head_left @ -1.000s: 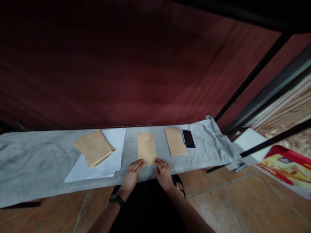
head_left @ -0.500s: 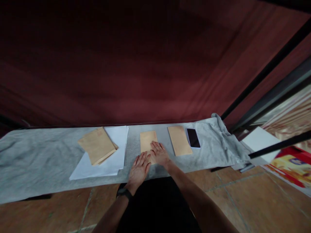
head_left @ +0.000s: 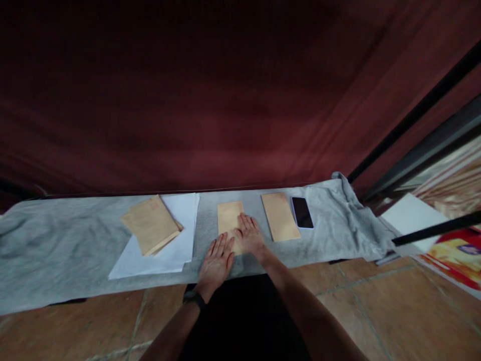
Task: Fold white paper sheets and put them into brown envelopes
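Observation:
A tan envelope (head_left: 230, 215) lies flat on the grey cloth in front of me. My left hand (head_left: 217, 261) rests at its lower left corner, fingers spread, with a dark band on the wrist. On the envelope's right side lies my right hand (head_left: 250, 234), palm down and fingers extended, covering part of its lower half. Another tan envelope (head_left: 280, 217) is to the right of that hand. Several tan envelopes (head_left: 150, 224) are piled on white paper sheets (head_left: 131, 263) at the left.
A dark-screened phone (head_left: 302, 212) sits right of the second envelope. The grey cloth (head_left: 67, 240) covers a long narrow surface against a dark red backdrop (head_left: 225, 125). At the right are a black bar (head_left: 436, 231), a white board (head_left: 411, 215) and a red and yellow printed package (head_left: 460, 253).
My right hand has slid slightly right and down on the envelope. My left hand stays at the lower left corner. The view has shifted a little.

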Action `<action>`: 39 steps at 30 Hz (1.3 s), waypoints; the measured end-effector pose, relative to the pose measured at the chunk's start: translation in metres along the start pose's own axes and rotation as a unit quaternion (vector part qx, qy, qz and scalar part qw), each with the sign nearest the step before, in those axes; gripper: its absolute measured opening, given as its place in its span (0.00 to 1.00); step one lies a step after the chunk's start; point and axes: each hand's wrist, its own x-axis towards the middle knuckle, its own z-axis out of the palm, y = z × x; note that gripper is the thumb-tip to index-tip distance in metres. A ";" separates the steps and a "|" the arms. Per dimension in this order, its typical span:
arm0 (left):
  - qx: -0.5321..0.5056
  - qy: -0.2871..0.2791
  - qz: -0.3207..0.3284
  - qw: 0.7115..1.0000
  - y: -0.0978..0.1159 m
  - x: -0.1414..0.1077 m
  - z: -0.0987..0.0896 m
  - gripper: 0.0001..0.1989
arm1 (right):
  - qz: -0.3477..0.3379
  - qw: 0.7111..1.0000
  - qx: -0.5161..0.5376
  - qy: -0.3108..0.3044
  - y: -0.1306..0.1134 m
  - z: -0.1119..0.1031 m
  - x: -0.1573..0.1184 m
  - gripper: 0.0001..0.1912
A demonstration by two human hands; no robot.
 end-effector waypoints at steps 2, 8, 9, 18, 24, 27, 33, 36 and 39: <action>0.001 0.007 0.002 1.000 0.000 0.000 0.001 0.26 | -0.001 1.000 0.000 -0.002 -0.001 -0.002 -0.007 0.31; 0.001 0.009 0.009 1.000 -0.003 -0.001 0.004 0.25 | -0.033 0.999 0.003 -0.014 -0.004 -0.014 -0.032 0.30; 0.000 0.006 0.008 1.000 -0.003 -0.001 0.005 0.25 | -0.042 0.999 0.004 -0.017 -0.004 -0.016 -0.037 0.30; -0.029 0.000 -0.012 1.000 -0.003 0.008 0.008 0.25 | -0.130 0.990 0.032 -0.048 -0.003 -0.041 -0.092 0.30; -0.050 -0.018 0.011 0.999 -0.003 0.059 0.026 0.28 | -0.148 0.986 0.046 -0.058 -0.003 -0.049 -0.104 0.29; -0.039 -0.061 -0.006 0.997 -0.002 0.086 0.032 0.28 | -0.148 0.985 0.056 -0.065 -0.003 -0.052 -0.106 0.29; -0.023 -0.106 -0.041 0.993 0.001 0.107 0.035 0.29 | -0.127 0.987 0.076 -0.060 -0.004 -0.051 -0.109 0.25; -0.017 -0.098 -0.031 0.995 0.002 0.100 0.035 0.29 | -0.116 0.988 0.089 -0.055 -0.005 -0.049 -0.109 0.24; -0.013 -0.091 -0.022 0.996 0.003 0.091 0.034 0.29 | -0.106 0.989 0.093 -0.051 -0.006 -0.048 -0.109 0.23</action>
